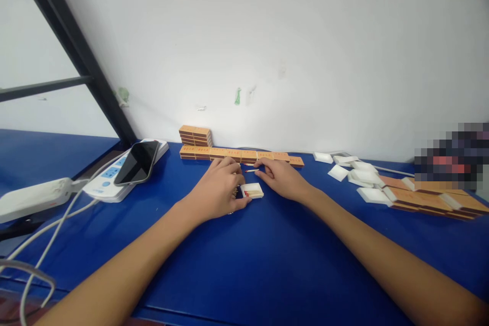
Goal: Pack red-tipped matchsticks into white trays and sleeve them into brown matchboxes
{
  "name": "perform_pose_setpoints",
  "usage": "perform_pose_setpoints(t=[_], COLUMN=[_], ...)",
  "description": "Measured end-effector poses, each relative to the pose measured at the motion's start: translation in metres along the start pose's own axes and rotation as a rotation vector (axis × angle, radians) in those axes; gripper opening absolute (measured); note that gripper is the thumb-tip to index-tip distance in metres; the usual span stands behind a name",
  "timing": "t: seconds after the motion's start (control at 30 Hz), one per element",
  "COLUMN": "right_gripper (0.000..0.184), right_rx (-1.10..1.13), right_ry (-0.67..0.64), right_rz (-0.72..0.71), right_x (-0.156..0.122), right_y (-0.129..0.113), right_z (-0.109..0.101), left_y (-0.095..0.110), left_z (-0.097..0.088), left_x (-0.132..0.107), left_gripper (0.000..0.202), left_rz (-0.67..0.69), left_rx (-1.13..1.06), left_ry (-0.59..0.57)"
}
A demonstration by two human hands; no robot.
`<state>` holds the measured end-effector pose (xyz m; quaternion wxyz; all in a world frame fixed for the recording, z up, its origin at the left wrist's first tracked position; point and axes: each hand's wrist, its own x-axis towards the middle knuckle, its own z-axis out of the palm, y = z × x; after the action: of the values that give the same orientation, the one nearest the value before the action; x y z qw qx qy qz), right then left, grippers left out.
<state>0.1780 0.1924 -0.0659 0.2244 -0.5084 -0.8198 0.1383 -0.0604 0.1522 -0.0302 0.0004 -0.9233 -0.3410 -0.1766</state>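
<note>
The left hand [220, 187] grasps the left end of the white tray [254, 186], between both hands on the tabletop [252, 254] or just above it (I cannot tell which); the right hand [283, 178] pinches a match [251, 170]. A loose pinch could drop it; an uneven squeeze could tip the tray, spilling the matches inside [253, 194].

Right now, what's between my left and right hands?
A white tray with matches and, farther back, a single match lie between your left hand and right hand in the head view.
</note>
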Motion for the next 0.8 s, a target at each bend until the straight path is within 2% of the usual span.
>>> perform_pose_setpoints(t=[0.2,0.33,0.53,0.67,0.8], right_gripper=[0.01,0.007,0.011,0.01,0.02], right_rx=[-0.029,-0.041,-0.01,-0.043,-0.042], right_ry=[-0.032,-0.056,-0.108,-0.2,-0.077], right_rz=[0.042,0.043,-0.053,-0.066,-0.043], right_x=[0.002,-0.002,-0.022,-0.027,-0.016], right_y=[-0.001,-0.004,-0.026,-0.037,-0.024], right_z=[0.002,-0.006,-0.028,-0.029,-0.022], left_y=[-0.001,-0.003,-0.004,-0.003,-0.002], left_z=[0.001,0.001,0.001,0.002,0.001], left_x=[0.0,0.0,0.0,0.0,0.001], left_gripper=[0.026,0.027,0.028,0.027,0.027], left_rz=[0.005,-0.006,-0.014,-0.007,-0.015], left_rx=[0.01,0.017,0.025,0.014,0.016], left_ry=[0.003,-0.005,0.007,0.002,0.001])
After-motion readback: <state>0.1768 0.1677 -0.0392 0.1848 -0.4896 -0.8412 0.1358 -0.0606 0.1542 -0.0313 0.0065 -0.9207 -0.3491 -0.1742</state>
